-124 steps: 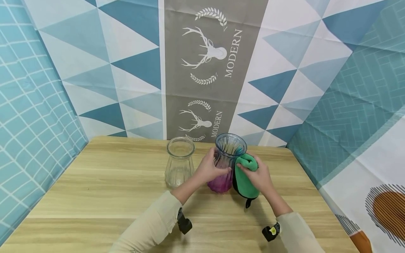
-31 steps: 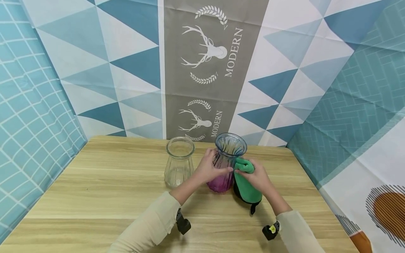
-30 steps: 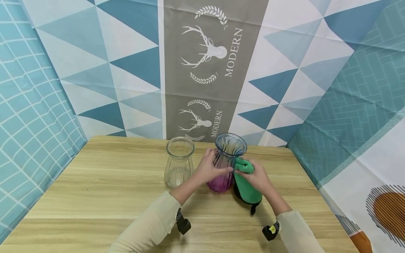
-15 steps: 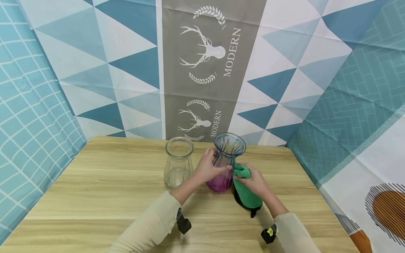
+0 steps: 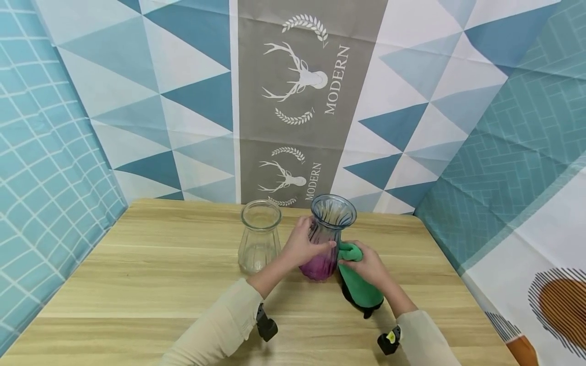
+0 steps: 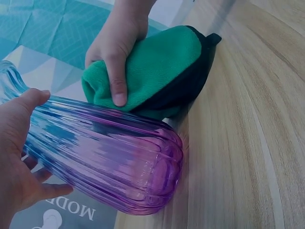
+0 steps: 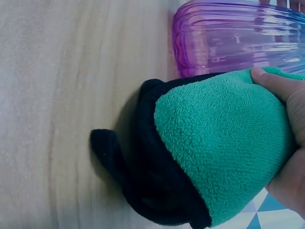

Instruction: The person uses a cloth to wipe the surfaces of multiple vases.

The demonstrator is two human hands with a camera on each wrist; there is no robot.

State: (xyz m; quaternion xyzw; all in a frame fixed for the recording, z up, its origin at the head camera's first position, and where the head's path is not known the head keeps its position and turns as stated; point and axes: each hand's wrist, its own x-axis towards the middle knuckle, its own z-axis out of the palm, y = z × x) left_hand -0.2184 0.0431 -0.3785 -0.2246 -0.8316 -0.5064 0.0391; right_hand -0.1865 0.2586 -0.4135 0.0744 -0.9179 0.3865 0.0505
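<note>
A ribbed glass vase, blue at its flared rim and purple at its base, stands upright on the wooden table. My left hand grips it round the neck from the left, thumb in front. My right hand holds a folded green towelling cloth with black edging against the vase's right side. In the left wrist view, the right thumb presses on the cloth close along the purple glass. The right wrist view shows the cloth's black loop hanging near the tabletop. The right fingers behind the cloth are hidden.
A clear glass vase stands just left of the left hand. Patterned cloth hangings rise behind the table's back edge and along both sides. Bare wooden tabletop stretches to the left and front.
My right hand and the cloth have slid down the vase's right side, the cloth's lower end shifting toward me. My left hand keeps its grip, and the vase stands in the same spot.
</note>
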